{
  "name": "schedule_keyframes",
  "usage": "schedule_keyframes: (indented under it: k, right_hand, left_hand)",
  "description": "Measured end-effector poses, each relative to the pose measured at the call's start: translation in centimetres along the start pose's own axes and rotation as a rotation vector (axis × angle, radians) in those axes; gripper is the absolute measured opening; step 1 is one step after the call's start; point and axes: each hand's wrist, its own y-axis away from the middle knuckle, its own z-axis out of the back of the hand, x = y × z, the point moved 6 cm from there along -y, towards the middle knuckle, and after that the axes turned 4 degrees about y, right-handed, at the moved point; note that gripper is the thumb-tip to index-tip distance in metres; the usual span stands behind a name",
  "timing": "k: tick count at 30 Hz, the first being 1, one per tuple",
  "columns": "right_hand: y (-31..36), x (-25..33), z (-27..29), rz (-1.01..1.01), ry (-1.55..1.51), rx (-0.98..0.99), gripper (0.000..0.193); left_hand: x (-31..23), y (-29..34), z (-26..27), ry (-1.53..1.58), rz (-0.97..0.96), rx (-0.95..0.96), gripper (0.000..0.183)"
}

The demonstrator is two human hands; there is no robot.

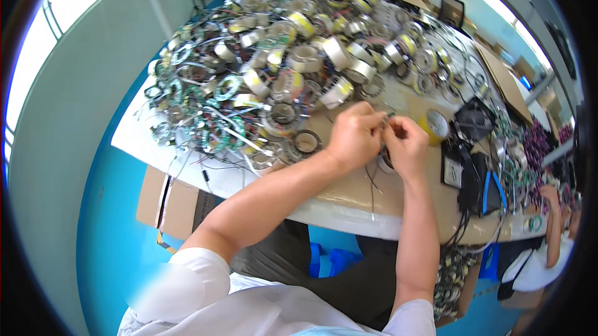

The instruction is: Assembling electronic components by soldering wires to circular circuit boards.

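Over the near part of the table [336,202], my left hand [356,138] and my right hand [406,147] meet, their fingertips pinched together. Between them is a small part [384,123] with a greenish edge, mostly covered by the fingers, so its kind is unclear. Thin dark wires [372,188] hang below the hands. A round part [385,164] shows partly beneath them. Just right of my right hand stands a roll of yellow tape [438,124]. Left of my left hand lies a ring-shaped part [306,141] at the border of a large heap.
The heap of wired rings and coils [305,59] fills the table's left and far side. At right are a black fan [475,118], blue-handled pliers [494,191] and more wired parts [517,171]. A co-worker's hand [550,194] shows at far right. Cardboard boxes [176,202] stand below left.
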Motion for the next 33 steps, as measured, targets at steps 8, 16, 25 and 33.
schedule_keyframes:
  k: [8,16,25,33]
  right_hand:
    - [0.1,-0.4,-0.7,-0.125,-0.074,0.038,0.006]
    - [0.1,-0.6,0.2,-0.069,-0.035,-0.037,0.004]
    - [-0.4,-0.6,-0.3,-0.077,0.026,0.04,0.008]
    - [0.0,-2.4,-0.1,-0.07,-0.055,0.042,0.008]
  left_hand:
    - [0.8,0.7,0.4,-0.012,0.088,0.016,0.021]
    - [0.8,0.5,-0.6,0.015,0.176,0.036,0.023]
    - [1.3,0.6,-0.6,0.026,0.092,0.06,0.022]
    - [1.6,1.1,-1.2,0.066,0.099,0.052,0.014]
